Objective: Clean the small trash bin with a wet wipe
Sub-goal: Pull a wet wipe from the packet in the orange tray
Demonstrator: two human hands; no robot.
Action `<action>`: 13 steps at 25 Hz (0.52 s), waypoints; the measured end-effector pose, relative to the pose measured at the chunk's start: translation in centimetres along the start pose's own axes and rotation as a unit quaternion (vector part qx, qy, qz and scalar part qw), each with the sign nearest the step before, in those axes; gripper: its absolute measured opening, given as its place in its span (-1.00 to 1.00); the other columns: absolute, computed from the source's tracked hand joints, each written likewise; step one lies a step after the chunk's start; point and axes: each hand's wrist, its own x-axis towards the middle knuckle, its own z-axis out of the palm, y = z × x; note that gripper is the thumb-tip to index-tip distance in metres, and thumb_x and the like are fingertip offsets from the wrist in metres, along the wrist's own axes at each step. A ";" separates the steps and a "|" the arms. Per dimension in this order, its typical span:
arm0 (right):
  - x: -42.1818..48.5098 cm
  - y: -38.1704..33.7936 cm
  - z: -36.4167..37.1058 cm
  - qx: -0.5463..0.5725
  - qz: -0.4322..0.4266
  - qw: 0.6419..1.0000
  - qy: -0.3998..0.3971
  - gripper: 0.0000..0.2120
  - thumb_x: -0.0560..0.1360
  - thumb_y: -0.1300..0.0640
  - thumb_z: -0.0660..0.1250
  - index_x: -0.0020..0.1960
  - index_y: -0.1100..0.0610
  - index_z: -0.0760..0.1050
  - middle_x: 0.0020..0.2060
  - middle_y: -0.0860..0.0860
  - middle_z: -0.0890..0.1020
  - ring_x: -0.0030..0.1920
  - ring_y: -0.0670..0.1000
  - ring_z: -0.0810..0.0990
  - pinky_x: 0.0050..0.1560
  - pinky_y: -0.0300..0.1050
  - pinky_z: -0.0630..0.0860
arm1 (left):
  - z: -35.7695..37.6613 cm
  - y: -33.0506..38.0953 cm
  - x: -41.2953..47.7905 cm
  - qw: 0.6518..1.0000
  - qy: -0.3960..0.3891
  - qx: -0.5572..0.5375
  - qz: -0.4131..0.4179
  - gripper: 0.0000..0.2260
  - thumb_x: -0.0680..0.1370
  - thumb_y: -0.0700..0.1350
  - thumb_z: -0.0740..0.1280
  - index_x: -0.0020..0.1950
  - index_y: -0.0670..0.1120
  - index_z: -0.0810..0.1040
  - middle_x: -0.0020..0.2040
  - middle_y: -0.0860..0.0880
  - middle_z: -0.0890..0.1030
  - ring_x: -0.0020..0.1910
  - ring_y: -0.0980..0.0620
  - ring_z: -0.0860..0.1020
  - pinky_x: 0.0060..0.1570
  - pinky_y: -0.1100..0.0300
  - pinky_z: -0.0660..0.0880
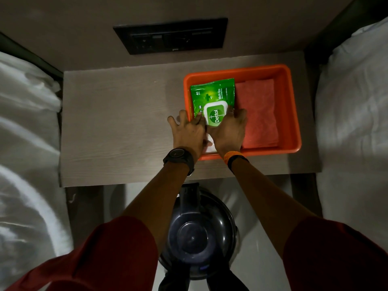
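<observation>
A green pack of wet wipes (pixel 212 95) with a white flap lid lies in the left half of an orange tray (pixel 291 106) on the bedside table. Both of my hands rest on the pack's near end. My left hand (pixel 189 131) presses on its left edge, fingers spread, some over the tray rim. My right hand (pixel 228 129) grips the right side at the lid. A bit of white wipe (pixel 210 147) shows between my wrists. The small dark trash bin (pixel 199 234) with a domed lid stands on the floor below the table, between my forearms.
A folded pink cloth (pixel 258 114) fills the tray's right half. The grey wood-grain table (pixel 117 127) sits between two beds with white bedding (pixel 25 143). A black socket panel (pixel 170 36) is set in the wall behind.
</observation>
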 end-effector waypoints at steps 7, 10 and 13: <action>-0.5 0.8 -0.8 0.048 -0.005 0.998 -0.038 -0.31 0.42 -0.04 0.50 0.40 0.29 0.38 0.32 0.24 0.49 0.34 0.25 0.46 0.29 0.16 0.48 | 0.4 0.0 0.0 1.000 -0.016 -0.003 0.001 -0.26 0.42 0.16 0.47 0.51 -0.08 0.33 0.54 0.00 0.33 0.44 -0.26 0.28 0.33 -0.38 0.20; -1.2 1.0 -0.9 0.076 -0.024 0.995 -0.054 -0.37 0.48 0.04 0.46 0.43 0.28 0.35 0.37 0.26 0.44 0.39 0.27 0.42 0.36 0.18 0.42 | 0.6 0.4 -0.2 1.000 -0.012 -0.009 -0.003 -0.28 0.42 0.16 0.47 0.51 -0.08 0.35 0.53 0.00 0.35 0.41 -0.26 0.30 0.33 -0.38 0.21; -1.6 1.0 -1.0 0.048 -0.051 0.997 -0.013 -0.43 0.47 0.05 0.47 0.39 0.23 0.40 0.35 0.22 0.47 0.36 0.23 0.45 0.30 0.11 0.44 | 0.4 0.0 0.4 1.000 -0.010 -0.014 0.002 -0.30 0.44 0.16 0.45 0.51 -0.07 0.35 0.53 0.01 0.36 0.40 -0.26 0.31 0.33 -0.37 0.23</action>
